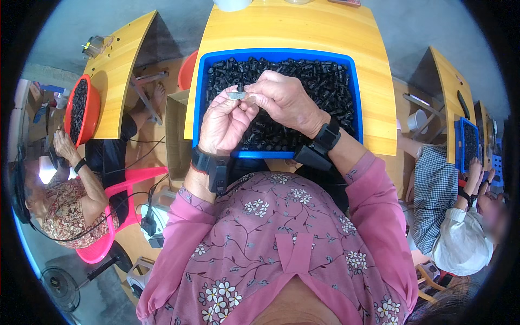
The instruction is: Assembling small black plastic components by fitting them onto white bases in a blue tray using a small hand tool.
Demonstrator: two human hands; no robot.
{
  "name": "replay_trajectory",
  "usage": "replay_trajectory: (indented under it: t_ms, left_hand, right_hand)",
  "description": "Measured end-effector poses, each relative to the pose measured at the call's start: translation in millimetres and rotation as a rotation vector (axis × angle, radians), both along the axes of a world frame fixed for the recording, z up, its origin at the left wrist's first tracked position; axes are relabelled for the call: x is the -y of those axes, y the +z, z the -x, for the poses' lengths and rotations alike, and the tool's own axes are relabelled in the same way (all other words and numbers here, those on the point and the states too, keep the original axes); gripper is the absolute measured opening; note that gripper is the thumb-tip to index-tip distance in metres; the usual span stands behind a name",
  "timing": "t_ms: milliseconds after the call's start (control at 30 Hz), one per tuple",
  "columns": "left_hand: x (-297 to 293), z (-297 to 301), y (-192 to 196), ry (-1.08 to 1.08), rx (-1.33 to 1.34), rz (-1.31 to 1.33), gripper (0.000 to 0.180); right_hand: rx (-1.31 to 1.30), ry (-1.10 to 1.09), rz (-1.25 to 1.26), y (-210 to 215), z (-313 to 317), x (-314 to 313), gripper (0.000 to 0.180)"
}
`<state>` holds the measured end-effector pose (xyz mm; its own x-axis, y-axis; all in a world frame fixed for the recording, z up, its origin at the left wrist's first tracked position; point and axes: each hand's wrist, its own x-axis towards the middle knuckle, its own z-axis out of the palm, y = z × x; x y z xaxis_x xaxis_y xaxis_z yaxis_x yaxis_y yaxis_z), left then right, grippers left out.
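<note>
Above a blue tray (pixel 358 116) full of small black plastic parts (pixel 319 81), both my hands meet at the fingertips. My left hand (pixel 222 123) is palm up and closed in a pinch on a small grey, flat-looking piece (pixel 236 95). A small black part (pixel 240 86) sticks up just behind that piece, touching the fingertips. From the right, my right hand (pixel 287 100) is closed, its thumb and forefinger pinching at the right end of the same small pieces. Which fingers bear the black part is too small to tell.
The tray stands on a yellow wooden table (pixel 281 27). An open cardboard box (pixel 177 130) is beside its left edge. At the left, another person handles black parts in an orange bowl (pixel 89 124); at the right, a person reaches into a second blue tray (pixel 460 146).
</note>
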<state>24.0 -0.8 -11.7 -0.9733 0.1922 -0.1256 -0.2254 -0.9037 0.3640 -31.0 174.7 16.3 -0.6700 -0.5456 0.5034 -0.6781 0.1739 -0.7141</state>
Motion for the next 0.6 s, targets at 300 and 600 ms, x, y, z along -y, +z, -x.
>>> replay_trajectory:
  t_ms: [300,600]
  left_hand:
    - [4,1,-7,-0.052,-0.078,0.021,0.011]
    - [1,0,-1,-0.009,0.013,-0.040,0.011]
  right_hand:
    - [-0.044,-0.045,0.040,-8,7,-2,0.015]
    - [-0.056,0.010,-0.026,2,0,-1,0.015]
